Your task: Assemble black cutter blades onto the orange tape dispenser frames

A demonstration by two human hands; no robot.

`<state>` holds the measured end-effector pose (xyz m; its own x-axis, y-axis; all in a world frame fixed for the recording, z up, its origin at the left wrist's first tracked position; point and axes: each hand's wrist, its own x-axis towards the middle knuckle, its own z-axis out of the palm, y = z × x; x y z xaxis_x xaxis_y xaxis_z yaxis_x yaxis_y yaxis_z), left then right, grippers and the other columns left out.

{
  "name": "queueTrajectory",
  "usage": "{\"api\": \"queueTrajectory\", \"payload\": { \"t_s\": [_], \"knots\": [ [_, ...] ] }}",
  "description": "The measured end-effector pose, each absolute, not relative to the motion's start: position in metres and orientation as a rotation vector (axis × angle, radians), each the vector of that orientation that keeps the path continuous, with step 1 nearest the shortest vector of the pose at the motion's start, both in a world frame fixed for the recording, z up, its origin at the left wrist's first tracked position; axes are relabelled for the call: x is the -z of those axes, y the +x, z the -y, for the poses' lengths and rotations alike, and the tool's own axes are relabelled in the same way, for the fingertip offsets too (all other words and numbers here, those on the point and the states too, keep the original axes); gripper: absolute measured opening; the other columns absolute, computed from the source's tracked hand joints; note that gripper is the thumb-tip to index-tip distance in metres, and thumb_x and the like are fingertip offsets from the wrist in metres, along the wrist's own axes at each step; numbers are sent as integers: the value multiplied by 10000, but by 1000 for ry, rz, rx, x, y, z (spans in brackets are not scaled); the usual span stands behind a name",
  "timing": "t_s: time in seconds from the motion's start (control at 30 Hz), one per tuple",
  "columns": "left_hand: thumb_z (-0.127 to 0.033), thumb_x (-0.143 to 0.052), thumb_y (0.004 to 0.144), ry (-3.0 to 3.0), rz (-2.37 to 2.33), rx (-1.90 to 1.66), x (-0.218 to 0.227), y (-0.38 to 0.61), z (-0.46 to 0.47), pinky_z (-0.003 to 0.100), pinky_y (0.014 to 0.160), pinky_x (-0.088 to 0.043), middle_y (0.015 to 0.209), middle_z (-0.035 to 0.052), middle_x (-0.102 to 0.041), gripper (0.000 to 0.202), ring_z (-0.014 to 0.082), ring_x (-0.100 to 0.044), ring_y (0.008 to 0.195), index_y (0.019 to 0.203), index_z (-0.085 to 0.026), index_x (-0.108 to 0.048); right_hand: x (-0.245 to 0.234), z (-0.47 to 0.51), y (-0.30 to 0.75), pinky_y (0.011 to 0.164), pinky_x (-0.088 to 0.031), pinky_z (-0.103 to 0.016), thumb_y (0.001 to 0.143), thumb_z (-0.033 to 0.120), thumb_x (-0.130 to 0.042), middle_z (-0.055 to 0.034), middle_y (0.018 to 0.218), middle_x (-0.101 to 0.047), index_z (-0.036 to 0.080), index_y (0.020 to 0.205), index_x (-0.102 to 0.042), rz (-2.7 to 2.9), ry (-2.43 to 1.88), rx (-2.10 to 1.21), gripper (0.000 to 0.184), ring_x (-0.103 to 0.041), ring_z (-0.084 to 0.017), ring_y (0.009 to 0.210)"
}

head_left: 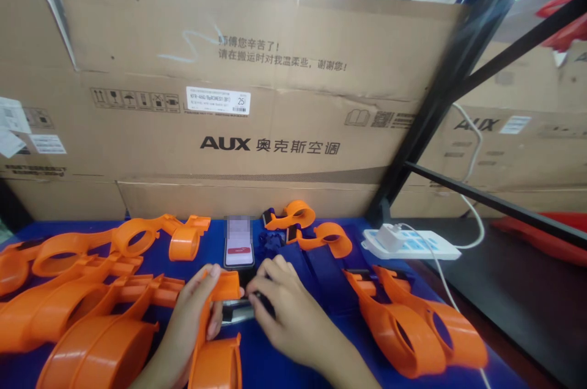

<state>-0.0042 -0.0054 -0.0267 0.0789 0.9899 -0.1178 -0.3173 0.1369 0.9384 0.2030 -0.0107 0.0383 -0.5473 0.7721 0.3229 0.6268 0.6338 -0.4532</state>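
Note:
My left hand (193, 309) is closed around the handle of an orange plastic tape dispenser (215, 364); its ring part hangs toward the bottom edge of the view. Close beside it, my right hand (287, 309) has its fingers bent and pressed together by the dispenser's end. Something small and dark shows between those fingers, too hidden to name. Under the hands lies a thin grey-silver strip-like thing (241, 314), partly covered. Just beyond them a phone (239, 251) leans upright with its screen lit.
Several orange dispensers (98, 340) crowd the left of the blue tabletop (270, 370). Two with dark ends (413, 328) lie at right, two more (328, 237) behind. Dark blue pieces (328, 273) lie between. A white power strip (422, 244) with cables sits at right; cardboard (275, 163) walls the back.

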Motion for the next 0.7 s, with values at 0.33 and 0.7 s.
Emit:
{"api": "queueTrajectory", "payload": {
  "t_s": [0.33,0.7],
  "knots": [
    [-619,-603,937,1081,-974,-1078,15,13,25,183,368,-251,480,-96,-532,423,93,-384,336,1160,-262,-562,-39,12,195,724,-474,-297,985,223,-597,-6,819,-657,217,834,-652,2068,-1003,-682,161,-596,-184,811],
    [-737,-648,823,1112,-880,-1060,25,-3,35,576,946,-548,1222,187,-779,750,397,-743,1044,1408,-268,-633,-40,-1,206,427,-337,-207,897,653,-660,47,558,-539,192,829,-618,1425,-1080,-1031,468,-444,-97,446]
  ]
}}
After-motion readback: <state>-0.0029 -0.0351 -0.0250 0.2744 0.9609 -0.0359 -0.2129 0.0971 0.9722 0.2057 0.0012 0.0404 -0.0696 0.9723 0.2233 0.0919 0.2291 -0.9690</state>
